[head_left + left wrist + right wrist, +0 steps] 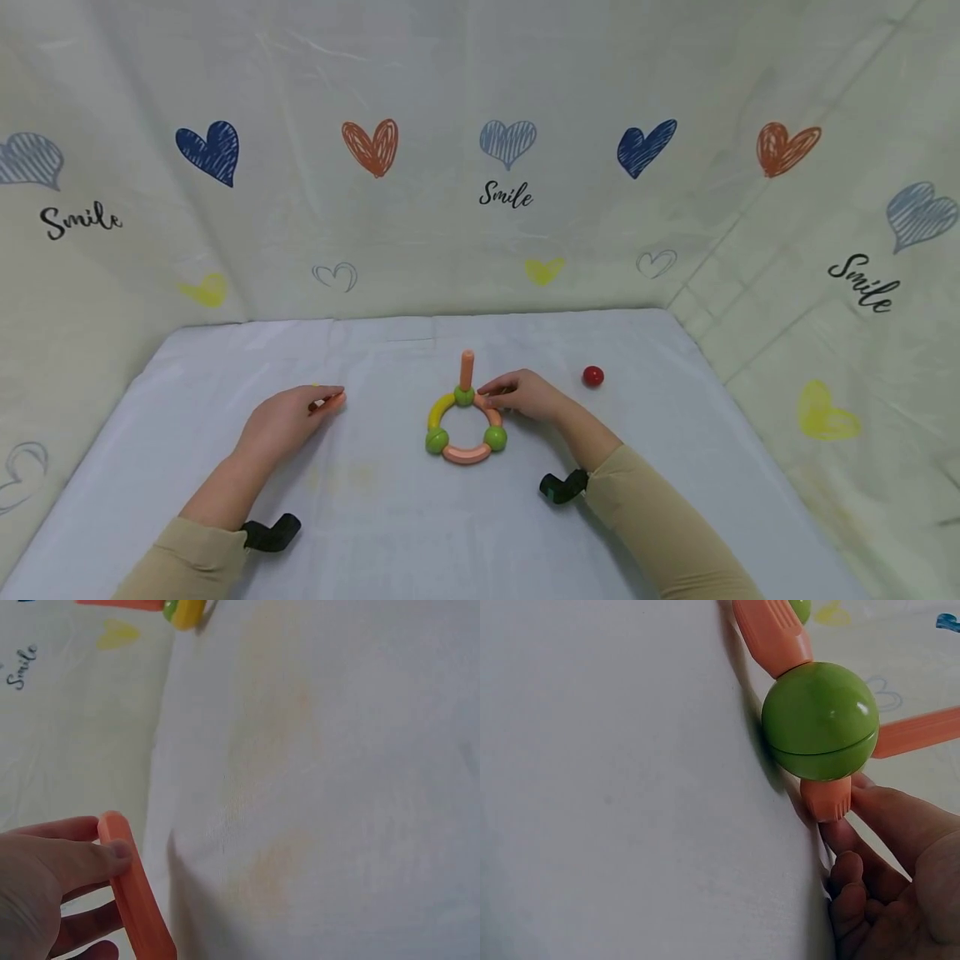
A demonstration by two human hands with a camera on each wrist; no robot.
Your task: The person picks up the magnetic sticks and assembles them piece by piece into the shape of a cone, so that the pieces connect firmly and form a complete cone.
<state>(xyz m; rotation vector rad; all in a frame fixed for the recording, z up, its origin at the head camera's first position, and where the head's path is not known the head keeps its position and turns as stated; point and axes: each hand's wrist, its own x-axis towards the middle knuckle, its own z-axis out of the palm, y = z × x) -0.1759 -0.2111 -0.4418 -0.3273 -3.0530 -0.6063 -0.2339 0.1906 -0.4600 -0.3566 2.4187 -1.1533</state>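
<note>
- a heart-printed backdrop (427,225) rises behind the white tabletop (397,533).
- near the middle of the tabletop sits a ring (467,455) — a yellow arc (439,408) and two orange arcs (491,414) joined by three green balls (495,438); building onto it looks like the step in hand, the loop itself seemingly complete.
- the left hand (282,421), well apart on the ring's left, pinches a loose orange rod (139,896) between thumb and fingers (a tiny yellow patch shows beside that hand, too small to name).
- the right hand (531,396) pinches the ring's upper right arc, just beside the far green ball, apparently to steady it.
- an upright orange rod (467,372) stands on that far ball.
- the loose rod is straight with one end free — the next move seems to call for bringing that end over and lining it up with a ball, though i cannot tell whether any has a free hole.
- a red ball (593,377) lies untouched, to the right of the right hand.
</note>
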